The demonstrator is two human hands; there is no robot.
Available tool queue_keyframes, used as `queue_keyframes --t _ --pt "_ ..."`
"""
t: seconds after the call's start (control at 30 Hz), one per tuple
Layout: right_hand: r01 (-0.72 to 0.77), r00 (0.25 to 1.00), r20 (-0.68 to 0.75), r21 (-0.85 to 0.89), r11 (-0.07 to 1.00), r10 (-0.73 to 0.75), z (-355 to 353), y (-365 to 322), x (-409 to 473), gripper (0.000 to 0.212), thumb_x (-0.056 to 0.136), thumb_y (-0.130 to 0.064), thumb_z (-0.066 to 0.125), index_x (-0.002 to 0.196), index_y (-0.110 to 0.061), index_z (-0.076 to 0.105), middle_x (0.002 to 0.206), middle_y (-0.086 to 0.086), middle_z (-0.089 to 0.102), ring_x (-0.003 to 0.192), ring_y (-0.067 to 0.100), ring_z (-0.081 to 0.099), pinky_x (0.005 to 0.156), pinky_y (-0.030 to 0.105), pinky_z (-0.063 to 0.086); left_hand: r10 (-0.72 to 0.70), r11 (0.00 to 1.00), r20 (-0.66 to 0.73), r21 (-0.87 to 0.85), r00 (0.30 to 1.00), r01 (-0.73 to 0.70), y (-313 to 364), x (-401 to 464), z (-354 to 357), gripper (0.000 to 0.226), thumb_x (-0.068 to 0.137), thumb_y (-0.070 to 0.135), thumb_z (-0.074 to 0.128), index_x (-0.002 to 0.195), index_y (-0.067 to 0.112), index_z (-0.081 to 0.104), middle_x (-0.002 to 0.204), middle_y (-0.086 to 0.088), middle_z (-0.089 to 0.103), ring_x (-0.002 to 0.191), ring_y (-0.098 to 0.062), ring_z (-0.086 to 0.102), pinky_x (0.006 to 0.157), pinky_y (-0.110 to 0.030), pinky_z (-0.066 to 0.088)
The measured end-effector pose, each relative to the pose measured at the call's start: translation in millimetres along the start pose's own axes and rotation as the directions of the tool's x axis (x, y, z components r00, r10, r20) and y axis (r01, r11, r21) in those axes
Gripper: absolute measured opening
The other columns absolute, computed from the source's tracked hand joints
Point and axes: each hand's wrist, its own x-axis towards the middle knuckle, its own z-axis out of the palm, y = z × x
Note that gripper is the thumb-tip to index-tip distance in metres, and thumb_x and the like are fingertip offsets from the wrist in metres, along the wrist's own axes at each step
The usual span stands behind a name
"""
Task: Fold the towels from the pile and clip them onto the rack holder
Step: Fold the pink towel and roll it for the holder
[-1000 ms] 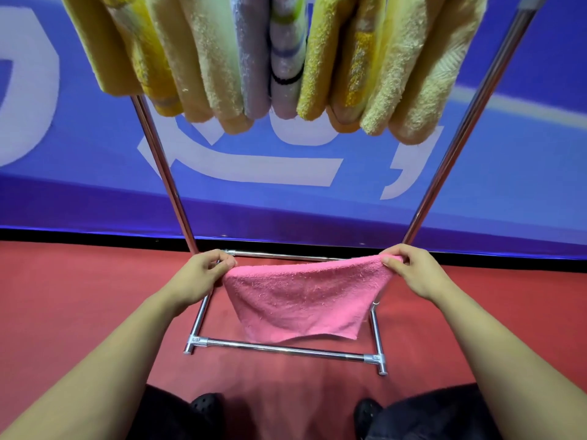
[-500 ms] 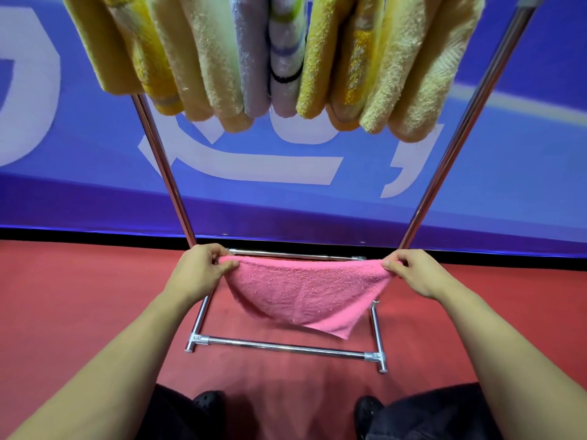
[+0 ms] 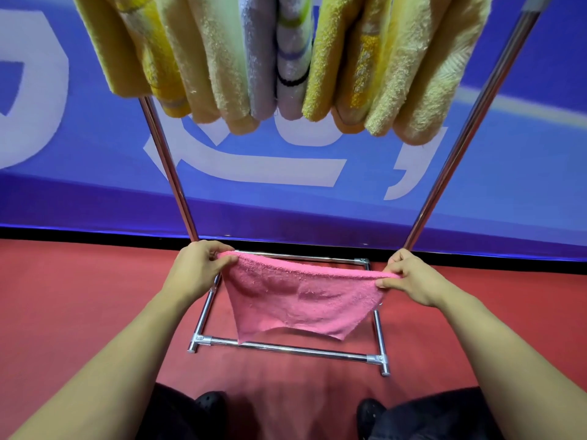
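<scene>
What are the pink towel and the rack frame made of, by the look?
Pink towel: likely cotton terry; fuzzy looped nap, limp sag between left hand and right hand. Rack frame: metal tube, polished, probably chrome or stainless; mirror-like highlights, metal joint fittings.

The tops of the hanging towels [image 3: 286,58] and whatever fastens them lie above the picture's upper edge, as does the top of the rack [image 3: 444,173]. The pink towel [image 3: 301,300] hides part of the rack's base, and its upper corners vanish inside the left hand [image 3: 198,271] and right hand [image 3: 409,277]. Both shoes [image 3: 211,404] are cut off below.
</scene>
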Motion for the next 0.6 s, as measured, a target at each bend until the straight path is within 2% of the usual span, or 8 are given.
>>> queue_keyframes --t 0.1,0.17,0.23,0.27,0.33,0.43,0.53,0.6 --pt "-0.008 0.999 -0.051 -0.001 1.0 0.008 -2.3 -4.6 0.2 0.013 0.08 -0.025 0.084 0.074 -0.034 0.076 0.086 -0.006 0.069 0.083 0.01 0.063 0.078 0.028 0.047 0.005 1.0 0.005 -0.006 1.0 -0.005 0.0 -0.5 -2.4 0.007 0.088 0.029 0.078 0.095 0.026 0.08 0.083 0.007 0.074 0.083 -0.013 0.069 0.073 -0.027 0.045" --pt "-0.05 0.993 -0.104 0.019 0.999 0.052 -5.8 -7.5 -0.7 0.015 0.072 -0.027 0.09 0.081 -0.033 0.078 0.08 -0.008 0.074 0.075 0.006 0.065 0.073 0.023 0.05 0.009 1.0 0.005 0.006 1.0 -0.009 0.6 -1.4 -3.6 0.006 0.088 0.029 0.078 0.093 0.025 0.079 0.081 0.008 0.073 0.081 -0.011 0.067 0.073 -0.027 0.044" --pt "-0.072 0.986 -0.152 0.027 0.997 0.075 -8.2 -7.6 -0.8 0.018 0.067 -0.03 0.093 0.077 -0.03 0.077 0.071 -0.007 0.073 0.064 0.005 0.061 0.062 0.015 0.045 0.01 1.0 0.009 0.027 1.0 -0.01 -0.2 -1.1 -3.7 0.005 0.088 0.029 0.079 0.091 0.025 0.078 0.078 0.008 0.072 0.078 -0.012 0.066 0.072 -0.027 0.044" --pt "-0.074 0.984 -0.158 0.024 0.997 0.077 -9.1 -8.1 -1.2 0.018 0.067 -0.031 0.093 0.073 -0.028 0.076 0.068 -0.007 0.073 0.062 0.006 0.06 0.059 0.015 0.044 0.007 0.999 0.014 0.042 1.0 -0.008 -1.0 -1.0 -4.0 0.004 0.087 0.029 0.079 0.088 0.026 0.077 0.077 0.008 0.071 0.077 -0.012 0.065 0.071 -0.028 0.044" --pt "-0.06 0.988 -0.139 0.032 0.998 0.064 -9.9 -6.9 -0.9 0.015 0.072 -0.032 0.09 0.069 -0.027 0.075 0.067 -0.007 0.072 0.065 0.013 0.063 0.063 0.023 0.046 0.004 0.997 0.026 0.071 1.0 -0.006 -3.6 -0.8 -4.3 0.008 0.088 0.031 0.079 0.084 0.028 0.073 0.078 0.006 0.072 0.078 -0.014 0.066 0.072 -0.031 0.048" --pt "-0.026 0.993 -0.115 0.091 0.996 0.036 -11.7 -2.9 -3.6 0.013 0.08 -0.03 0.083 0.071 -0.029 0.074 0.072 -0.007 0.073 0.075 0.02 0.066 0.075 0.037 0.051 0.015 0.996 0.051 0.084 0.999 -0.019 -5.9 0.3 -3.3 0.014 0.09 0.031 0.076 0.084 0.02 0.069 0.083 0.004 0.069 0.081 -0.02 0.066 0.075 -0.036 0.051" --pt "0.006 0.983 -0.179 0.268 0.963 0.043 -14.1 -3.4 -8.4 0.009 0.086 -0.024 0.078 0.078 -0.023 0.075 0.077 -0.009 0.074 0.07 0.007 0.064 0.074 0.029 0.05 0.047 0.999 0.067 -0.006 0.997 -0.047 -5.0 2.4 -1.6 0.022 0.093 0.026 0.073 0.082 0.009 0.066 0.081 -0.003 0.066 0.079 -0.024 0.063 0.073 -0.034 0.046" --pt "0.013 0.97 -0.229 0.386 0.922 0.082 -13.0 -5.2 -9.8 0.011 0.09 -0.021 0.074 0.079 -0.018 0.074 0.071 -0.008 0.07 0.063 0.004 0.057 0.068 0.022 0.049 -0.011 0.991 0.055 -0.136 0.998 0.018 -5.1 3.8 -2.6 0.024 0.095 0.028 0.071 0.083 0.009 0.064 0.081 -0.005 0.068 0.075 -0.021 0.06 0.073 -0.034 0.046"
